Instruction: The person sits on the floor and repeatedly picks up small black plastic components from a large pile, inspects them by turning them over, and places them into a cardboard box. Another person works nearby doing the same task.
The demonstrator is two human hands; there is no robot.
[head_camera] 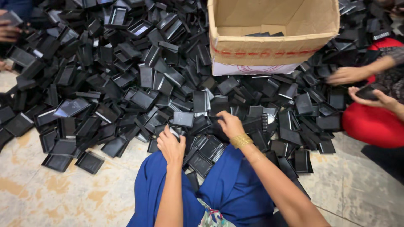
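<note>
A large heap of small black plastic trays (126, 71) covers the floor in front of me. My left hand (171, 145) is curled around one black tray piece (176, 132) just above my blue-clad knee. My right hand (229, 124), with gold bangles at the wrist, reaches down into the pile and touches black trays there; whether it grips one I cannot tell. An open cardboard box (273, 44) stands behind the pile with a few black pieces inside.
Another person in red sits at the right, one hand (346, 75) on the pile and the other hand (374, 97) holding a black piece. A third person's hand (9, 30) shows at the top left. Beige tiled floor (50, 193) lies at lower left.
</note>
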